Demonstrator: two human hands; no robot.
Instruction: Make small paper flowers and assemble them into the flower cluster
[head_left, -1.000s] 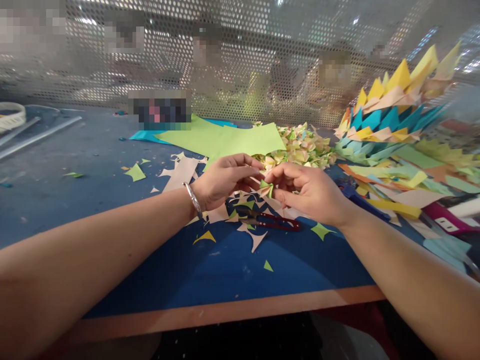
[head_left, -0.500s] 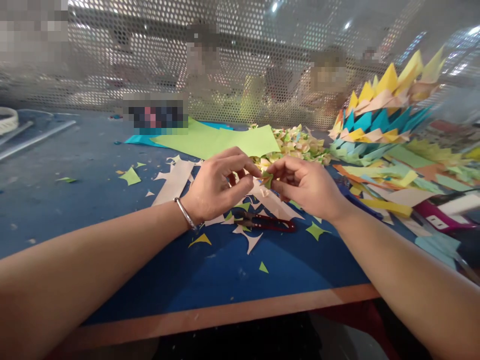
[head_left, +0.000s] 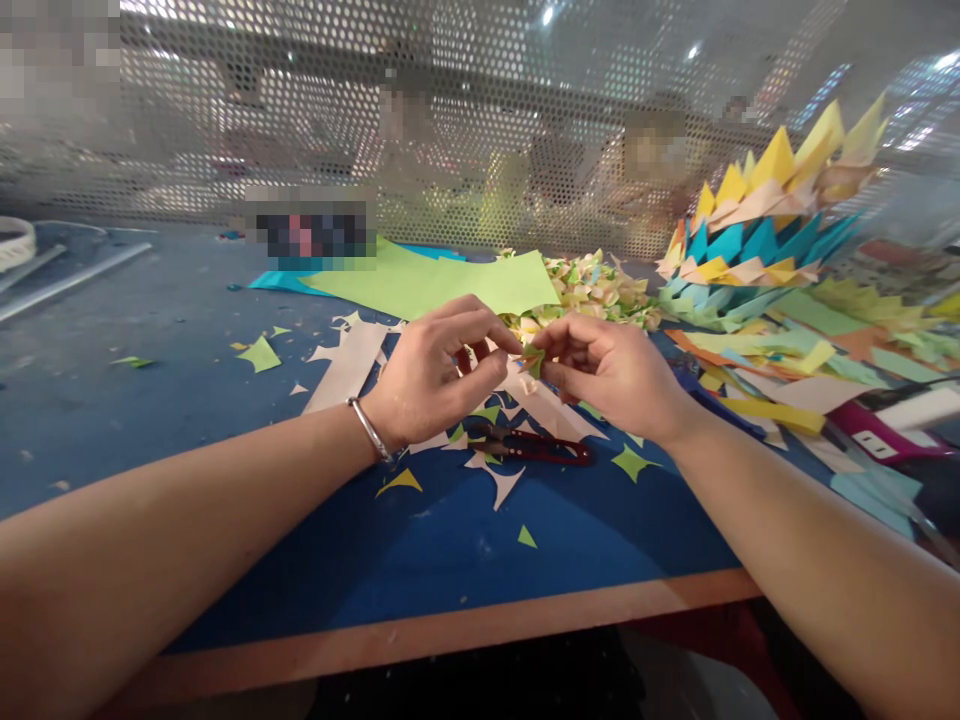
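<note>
A small folded piece of green and pale paper [head_left: 533, 360] is held up between my two hands, over the scraps. My right hand [head_left: 619, 378] pinches its right side between thumb and fingers. My left hand [head_left: 442, 375], with a silver bangle at the wrist, has bent fingers, and its fingertips meet the left side of the piece; the exact grip is partly hidden. Below lie thread snips with dark red handles [head_left: 551, 447], untouched, among cut scraps. Pale paper strips [head_left: 349, 365] lie beside and beneath my hands. Behind them is a heap of small cut paper pieces [head_left: 600, 288].
A large light green sheet [head_left: 442, 283] lies over blue paper at the back. At right stand stacked pointed paper rings [head_left: 757, 240], with loose coloured strips [head_left: 787, 360] and a purple-and-white object [head_left: 885, 425]. A perforated metal screen [head_left: 450, 130] closes the far side.
The small paper piece has turned slightly in my fingertips. Both hands stay in nearly the same place.
</note>
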